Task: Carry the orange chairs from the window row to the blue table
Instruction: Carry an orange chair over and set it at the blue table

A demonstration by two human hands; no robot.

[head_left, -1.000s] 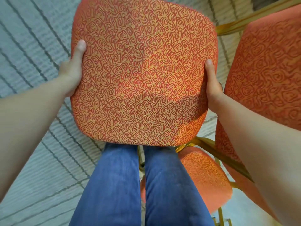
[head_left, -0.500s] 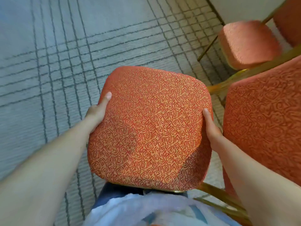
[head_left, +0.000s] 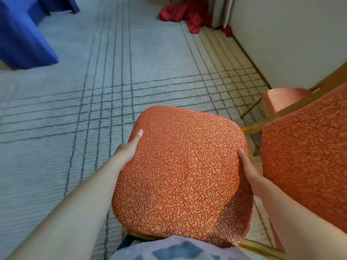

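Note:
I hold an orange patterned chair point(head_left: 184, 171) in front of my body, its padded back facing me. My left hand point(head_left: 129, 147) grips its left edge, thumb lying on the fabric. My right hand point(head_left: 247, 166) grips the right edge the same way. The fingers of both hands are hidden behind the pad. A gold frame bar shows under the pad near my waist. The blue table cloth point(head_left: 22, 34) hangs at the far left, across the carpet.
Another orange chair point(head_left: 308, 147) stands close on my right, and a further orange seat point(head_left: 281, 100) sits beyond it by the white wall point(head_left: 291, 34). A red cloth heap point(head_left: 184, 14) lies at the far wall. Grey lined carpet point(head_left: 75, 109) spreads ahead.
My view has lifted from my legs to the room ahead, bringing the blue table and red cloth into sight. The chair sits lower in view; both hands keep the same hold.

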